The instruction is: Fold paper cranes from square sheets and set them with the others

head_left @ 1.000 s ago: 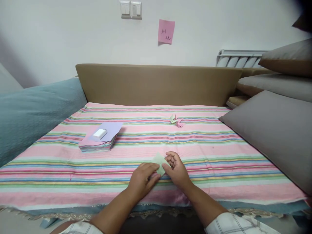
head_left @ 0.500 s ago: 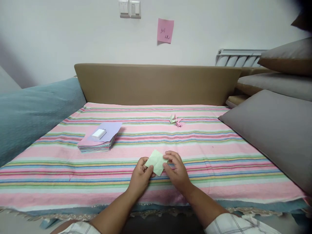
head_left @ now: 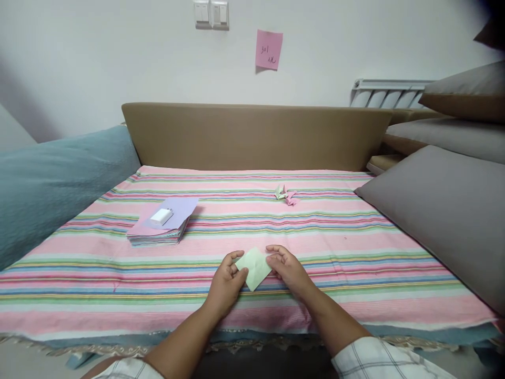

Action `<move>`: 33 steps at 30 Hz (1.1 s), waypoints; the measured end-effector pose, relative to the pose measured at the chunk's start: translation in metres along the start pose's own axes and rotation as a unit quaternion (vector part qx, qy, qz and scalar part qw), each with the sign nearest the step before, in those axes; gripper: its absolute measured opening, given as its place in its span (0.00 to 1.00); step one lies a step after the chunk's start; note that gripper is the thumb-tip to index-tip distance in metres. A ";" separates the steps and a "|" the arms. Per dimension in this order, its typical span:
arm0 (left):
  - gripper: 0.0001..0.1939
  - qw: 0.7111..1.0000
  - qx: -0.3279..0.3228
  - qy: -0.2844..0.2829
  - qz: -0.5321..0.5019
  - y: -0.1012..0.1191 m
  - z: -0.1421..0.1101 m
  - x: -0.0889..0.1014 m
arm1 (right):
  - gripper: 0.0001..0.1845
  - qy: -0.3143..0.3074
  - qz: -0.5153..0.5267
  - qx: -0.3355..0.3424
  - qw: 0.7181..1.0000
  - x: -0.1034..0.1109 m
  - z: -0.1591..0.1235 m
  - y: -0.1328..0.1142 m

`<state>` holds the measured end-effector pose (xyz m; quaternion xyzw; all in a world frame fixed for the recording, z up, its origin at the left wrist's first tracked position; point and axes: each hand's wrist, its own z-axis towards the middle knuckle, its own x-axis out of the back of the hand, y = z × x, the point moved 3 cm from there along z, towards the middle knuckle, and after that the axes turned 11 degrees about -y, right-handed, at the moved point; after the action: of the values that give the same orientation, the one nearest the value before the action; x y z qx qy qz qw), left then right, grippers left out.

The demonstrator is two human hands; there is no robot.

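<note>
A pale green folded paper, shaped like a diamond with faint creases, is held above the striped cloth. My left hand is closed on its left corner, thumb on top and fingers beneath. On the right corner, my right hand pinches the paper between thumb and fingers. Farther back on the cloth lie small folded paper figures, a green one and a pink one, side by side.
To the left sits a stack of coloured paper with a white charger plug on its top sheet. Grey cushions pile up on the right. A brown backrest stands behind, and a blue armrest borders the left.
The green paper has turned slightly and sits a little lower. My right thumb has moved up along its right edge; both hands stay in nearly the same place.
</note>
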<state>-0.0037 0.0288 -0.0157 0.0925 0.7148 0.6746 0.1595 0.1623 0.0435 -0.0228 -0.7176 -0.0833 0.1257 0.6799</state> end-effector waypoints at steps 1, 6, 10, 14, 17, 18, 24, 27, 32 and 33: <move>0.26 1.000 -0.002 0.000 0.001 -0.001 0.000 -0.001 | 0.20 -0.001 -0.011 0.008 1.000 0.000 0.001 0.001; 0.24 0.999 -0.011 -0.018 0.040 -0.001 -0.002 0.001 | 0.16 0.027 -0.073 0.021 0.997 0.006 0.002 0.005; 0.19 0.969 -0.040 0.016 0.245 0.003 -0.004 0.012 | 0.10 0.033 -0.121 0.010 0.992 0.011 0.001 -0.002; 0.21 0.981 -0.064 -0.035 0.177 0.007 -0.004 0.008 | 0.13 0.047 -0.055 -0.016 0.997 0.010 0.002 -0.001; 0.28 0.994 -0.034 -0.107 0.012 0.008 -0.005 -0.004 | 0.16 0.033 -0.008 -0.010 0.999 0.003 0.004 0.003; 0.32 0.994 -0.020 -0.107 -0.031 0.008 -0.005 -0.007 | 0.16 0.028 -0.006 -0.003 1.000 0.001 0.005 0.004; 0.34 0.992 0.028 -0.020 -0.124 0.002 -0.007 -0.009 | 0.13 0.032 -0.057 0.053 0.996 -0.005 0.005 0.004; 0.26 0.986 0.046 0.017 -0.158 0.000 -0.007 -0.009 | 0.13 0.030 -0.070 0.069 0.995 -0.005 0.005 0.005; 0.23 0.989 0.051 -0.013 -0.138 0.000 -0.006 -0.009 | 0.20 -0.023 0.013 0.022 0.999 -0.005 0.006 0.006; 0.24 0.993 0.049 -0.017 -0.105 0.000 -0.006 -0.007 | 0.20 -0.022 0.010 0.012 1.000 -0.003 0.006 0.005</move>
<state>0.0008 0.0209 -0.0151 0.0359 0.7500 0.6164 0.2370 0.1580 0.0480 -0.0274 -0.7075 -0.0896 0.1488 0.6851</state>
